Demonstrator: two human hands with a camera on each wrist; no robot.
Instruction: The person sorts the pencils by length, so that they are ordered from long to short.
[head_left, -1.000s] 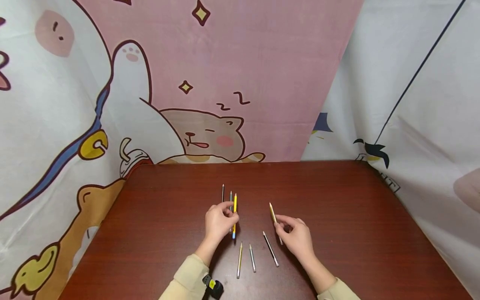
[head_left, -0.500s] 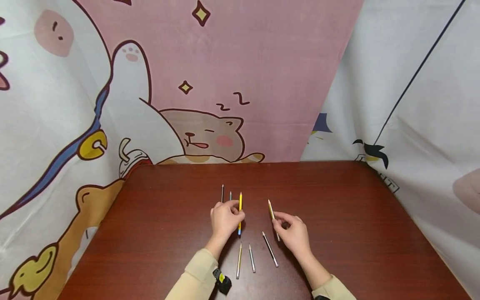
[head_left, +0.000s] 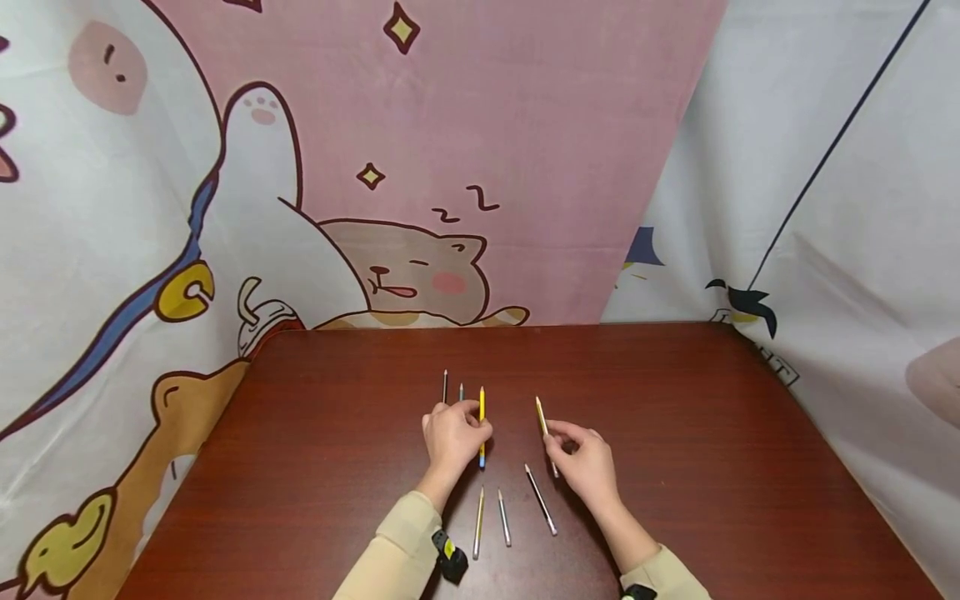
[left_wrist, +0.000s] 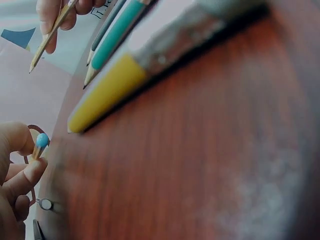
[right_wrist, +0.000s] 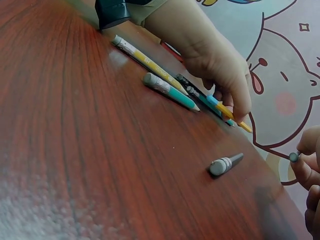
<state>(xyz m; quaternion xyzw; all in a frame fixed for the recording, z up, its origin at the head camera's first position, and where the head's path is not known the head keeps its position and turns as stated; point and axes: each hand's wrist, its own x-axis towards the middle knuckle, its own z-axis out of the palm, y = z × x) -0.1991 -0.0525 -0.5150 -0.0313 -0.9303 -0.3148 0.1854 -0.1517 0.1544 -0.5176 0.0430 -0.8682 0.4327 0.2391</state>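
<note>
While pinching the yellow pencil (head_left: 482,411) in the left hand (head_left: 453,437) and, right of it, another pencil (head_left: 542,417) in the right hand (head_left: 587,468), grip lightly, steadily.

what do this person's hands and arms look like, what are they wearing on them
The left hand and right hand wear no gloves. The left sleeve and right sleeve are pale cream-yellow. A boxy black left wrist device has a yellow patch; the black right wrist device is mostly cut off.
</note>
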